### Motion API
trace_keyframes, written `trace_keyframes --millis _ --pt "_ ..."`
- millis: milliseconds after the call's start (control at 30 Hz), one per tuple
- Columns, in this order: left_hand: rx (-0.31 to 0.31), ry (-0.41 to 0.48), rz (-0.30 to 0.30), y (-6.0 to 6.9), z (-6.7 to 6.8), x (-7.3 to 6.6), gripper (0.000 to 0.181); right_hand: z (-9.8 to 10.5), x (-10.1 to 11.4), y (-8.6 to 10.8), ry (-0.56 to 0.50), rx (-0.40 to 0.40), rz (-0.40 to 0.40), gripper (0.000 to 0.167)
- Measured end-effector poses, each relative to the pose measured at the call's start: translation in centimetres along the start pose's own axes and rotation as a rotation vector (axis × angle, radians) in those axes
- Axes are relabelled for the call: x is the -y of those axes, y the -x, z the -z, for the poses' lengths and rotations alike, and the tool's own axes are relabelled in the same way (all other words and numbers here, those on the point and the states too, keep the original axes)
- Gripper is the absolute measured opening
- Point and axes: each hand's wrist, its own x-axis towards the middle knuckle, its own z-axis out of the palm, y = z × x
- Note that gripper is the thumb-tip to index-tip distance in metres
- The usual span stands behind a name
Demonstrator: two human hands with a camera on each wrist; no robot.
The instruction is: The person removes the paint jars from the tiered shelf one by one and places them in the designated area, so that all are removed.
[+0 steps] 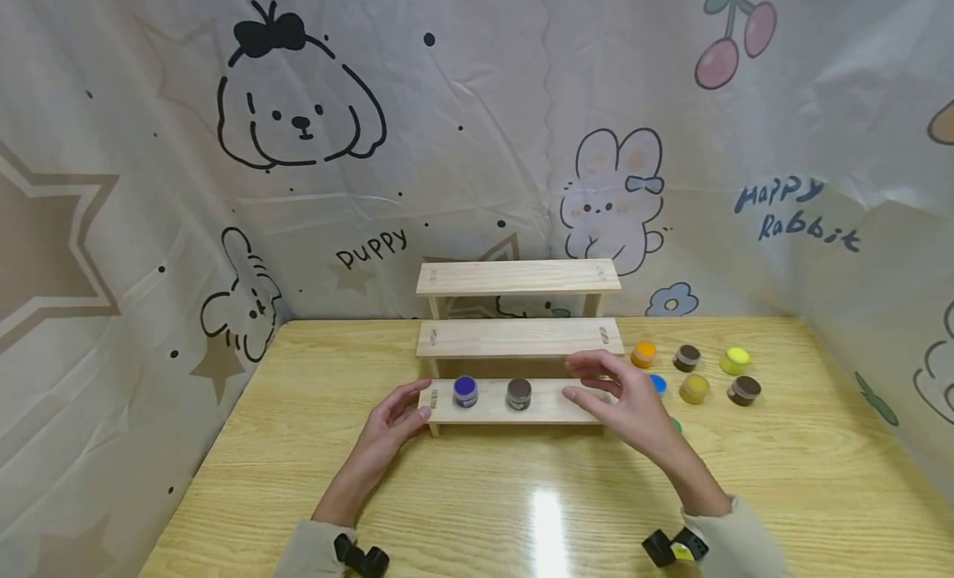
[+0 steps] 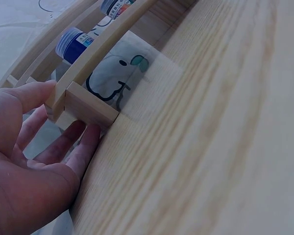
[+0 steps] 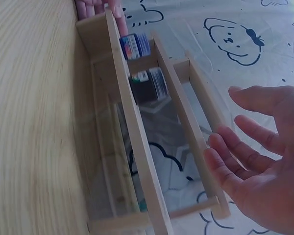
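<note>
A three-tier wooden shelf (image 1: 522, 338) stands on the table against the patterned cloth. On its lowest step sit a purple paint jar (image 1: 465, 392) and a dark brown paint jar (image 1: 519, 394), both upright with lids on. My left hand (image 1: 392, 417) holds the left end of that step; in the left wrist view its fingers (image 2: 81, 142) are around the end of the board and its leg. Over the right end of the step hovers my right hand (image 1: 622, 400), fingers spread and slightly bent, with nothing between them in the right wrist view.
Right of the shelf stand several more jars, among them an orange jar (image 1: 644, 354), a bright yellow jar (image 1: 734, 361), an ochre jar (image 1: 694, 388) and a brown jar (image 1: 744, 390). My right hand partly hides a blue jar (image 1: 657, 385) and a green one (image 1: 676, 426).
</note>
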Motion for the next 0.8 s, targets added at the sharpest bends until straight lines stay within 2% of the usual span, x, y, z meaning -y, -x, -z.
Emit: trace_keyframes --millis 367,600,800 --pt "0.006 -0.007 -0.006 -0.2 0.0 0.3 0.050 -2.9 -0.5 -1.1 -0.092 0.040 -0.040 0.036" --pt "0.011 0.004 -0.014 -0.1 0.0 0.1 0.050 -4.4 -1.2 -1.5 -0.068 0.052 -0.035 0.037" --pt "0.012 0.018 -0.017 0.0 0.1 0.1 0.051 -5.4 -1.9 -1.6 -0.056 0.057 -0.061 0.037"
